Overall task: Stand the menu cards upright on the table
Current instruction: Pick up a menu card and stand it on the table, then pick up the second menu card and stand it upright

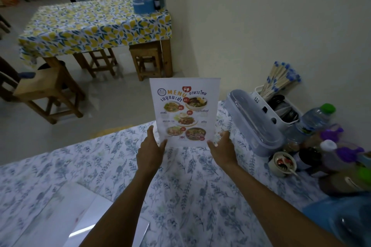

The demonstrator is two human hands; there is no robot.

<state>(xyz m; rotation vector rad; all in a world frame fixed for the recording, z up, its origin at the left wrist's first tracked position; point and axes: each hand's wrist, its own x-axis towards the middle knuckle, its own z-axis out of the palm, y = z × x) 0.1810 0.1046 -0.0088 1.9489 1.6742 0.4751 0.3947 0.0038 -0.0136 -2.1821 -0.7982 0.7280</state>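
A printed menu card (184,110) stands upright near the far edge of a table (200,196) covered in a blue floral cloth. The left hand (149,149) grips its lower left corner and the right hand (223,149) its lower right corner, thumbs on the front face. To the right sit a lidded plastic box (254,124), a chopstick holder (281,86), water bottles (315,118) and a small sauce bowl (283,163). More clear holders (60,216) lie flat at lower left.

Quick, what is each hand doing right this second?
Left hand: closed on the lower left edge of the menu card, which is upright.
Right hand: closed on the card's lower right edge.
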